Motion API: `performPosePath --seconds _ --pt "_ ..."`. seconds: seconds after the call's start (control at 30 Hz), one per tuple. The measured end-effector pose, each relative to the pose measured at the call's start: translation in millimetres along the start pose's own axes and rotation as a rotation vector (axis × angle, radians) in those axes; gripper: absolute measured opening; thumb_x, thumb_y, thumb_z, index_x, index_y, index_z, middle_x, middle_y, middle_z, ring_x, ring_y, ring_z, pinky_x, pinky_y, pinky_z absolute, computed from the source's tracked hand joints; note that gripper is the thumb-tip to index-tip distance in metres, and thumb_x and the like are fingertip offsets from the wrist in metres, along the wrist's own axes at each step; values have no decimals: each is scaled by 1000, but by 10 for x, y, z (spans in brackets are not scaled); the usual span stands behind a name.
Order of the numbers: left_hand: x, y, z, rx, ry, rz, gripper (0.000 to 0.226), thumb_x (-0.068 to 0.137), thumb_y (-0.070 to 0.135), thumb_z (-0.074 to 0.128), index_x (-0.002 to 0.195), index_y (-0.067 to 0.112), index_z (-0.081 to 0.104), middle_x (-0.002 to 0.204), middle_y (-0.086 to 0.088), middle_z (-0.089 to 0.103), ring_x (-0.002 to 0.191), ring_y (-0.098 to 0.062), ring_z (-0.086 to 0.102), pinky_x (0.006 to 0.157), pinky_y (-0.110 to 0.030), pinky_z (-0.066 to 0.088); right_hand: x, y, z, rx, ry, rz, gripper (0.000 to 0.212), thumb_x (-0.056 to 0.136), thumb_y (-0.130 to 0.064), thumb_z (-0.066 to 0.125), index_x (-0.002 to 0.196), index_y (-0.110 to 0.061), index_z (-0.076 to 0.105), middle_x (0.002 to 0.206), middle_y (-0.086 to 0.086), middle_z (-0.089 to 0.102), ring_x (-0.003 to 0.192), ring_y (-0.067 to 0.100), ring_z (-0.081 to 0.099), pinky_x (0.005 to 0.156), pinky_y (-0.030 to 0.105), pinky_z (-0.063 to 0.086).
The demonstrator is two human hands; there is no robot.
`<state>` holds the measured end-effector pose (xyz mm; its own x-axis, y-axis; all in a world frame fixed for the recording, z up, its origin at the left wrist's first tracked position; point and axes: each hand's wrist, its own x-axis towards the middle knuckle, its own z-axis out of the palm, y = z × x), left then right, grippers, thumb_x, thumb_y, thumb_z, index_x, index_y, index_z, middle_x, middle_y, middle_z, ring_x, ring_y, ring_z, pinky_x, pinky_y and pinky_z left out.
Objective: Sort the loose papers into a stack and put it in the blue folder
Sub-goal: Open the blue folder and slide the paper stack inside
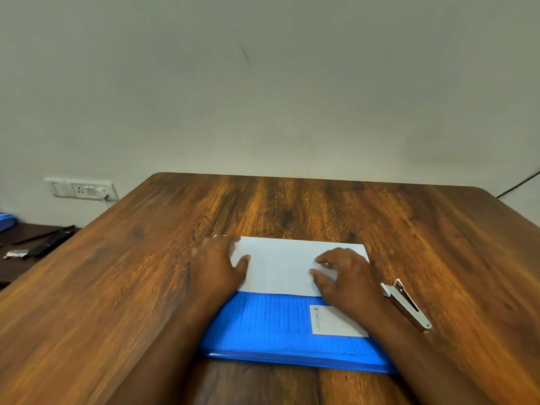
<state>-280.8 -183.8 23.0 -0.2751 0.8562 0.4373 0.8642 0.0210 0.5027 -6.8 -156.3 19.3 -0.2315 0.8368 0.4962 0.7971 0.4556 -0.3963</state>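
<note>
Wooden table (pixel 292 206), bare beyond papers (pixel 280 267), blue folder (pixel 268 325), both hands (pixel 217 266) flat on them

Both forearms were bare as far as the bottom edge, with no sleeve cuff showing. The left hand (pixel 217 266) at 7 o'clock and the right hand (pixel 349 280) at 5 o'clock were bare.

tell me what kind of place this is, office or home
Most likely an office or study room, though a home desk can't be ruled out. A wooden table holds a blue folder with white papers and a stapler, and a switch-and-socket panel sits on the plain wall.
</note>
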Motion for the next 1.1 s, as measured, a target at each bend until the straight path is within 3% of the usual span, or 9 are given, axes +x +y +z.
performPosePath --seconds 0.13,0.27,0.37,0.47,0.6,0.77,0.87,0.97,1.1 --pt "-15 -234 -68 58 -49 -226 75 87 66 68 146 24 47 148 -8 55 132 -33 55 107 -59 48 50 193 -229 -210 -28 291 65 77 -66 80 125 -22 71 123 1 72 115 24 64 99 46 53" --pt "-114 -303 -135 51 -3 -280 76 86 69 68 142 21 50 137 -9 63 118 -31 63 91 -52 57 41 406 -309 -229 -128 477 93 62 -92 65 128 -27 62 129 1 70 114 26 66 101 56 52" --pt "-178 -261 -157 55 -15 -298 74 87 70 66 141 22 52 136 -7 65 116 -29 64 90 -51 59 51 443 -304 -162 -186 533 87 60 -93 67 119 -29 59 123 0 71 107 23 67 101 57 52" --pt "-207 -232 -178 119 -31 -327 67 88 73 63 129 21 61 119 -5 70 102 -26 67 82 -46 59 69 429 -327 -165 -230 556 78 56 -95 66 105 -35 53 116 -2 72 103 22 67 100 56 52" --pt "-221 -163 -223 173 -60 -358 63 88 71 64 123 19 61 114 -6 69 99 -25 66 76 -40 53 68 464 -328 -147 -287 579 83 42 -100 62 95 -37 50 105 -7 70 97 20 67 98 55 53" --pt "-211 -134 -268 119 -116 -394 62 88 68 67 122 17 59 118 -7 68 100 -25 66 86 -45 59 53 449 -333 -10 -241 605 70 54 -80 82 92 -29 54 103 -9 69 94 18 67 92 51 57" --pt "-246 -139 -308 66 -156 -378 63 91 63 69 133 17 55 129 -8 66 109 -25 65 89 -41 57 5 330 -396 179 -108 543 51 78 -43 90 107 -24 53 112 -6 66 97 15 66 78 33 57" --pt "-268 -105 -355 -70 -214 -379 63 96 47 71 143 13 48 145 -11 58 126 -28 58 95 -35 46 -20 282 -431 311 -2 465 55 85 -27 86 129 -22 53 126 -1 68 110 18 68 91 42 61" --pt "-203 -93 -447 -268 -249 -355 60 96 33 76 144 12 47 147 -14 56 125 -27 57 103 -38 45 -41 297 -493 388 11 444 51 90 -16 81 136 -19 57 131 1 69 115 19 69 95 43 61"
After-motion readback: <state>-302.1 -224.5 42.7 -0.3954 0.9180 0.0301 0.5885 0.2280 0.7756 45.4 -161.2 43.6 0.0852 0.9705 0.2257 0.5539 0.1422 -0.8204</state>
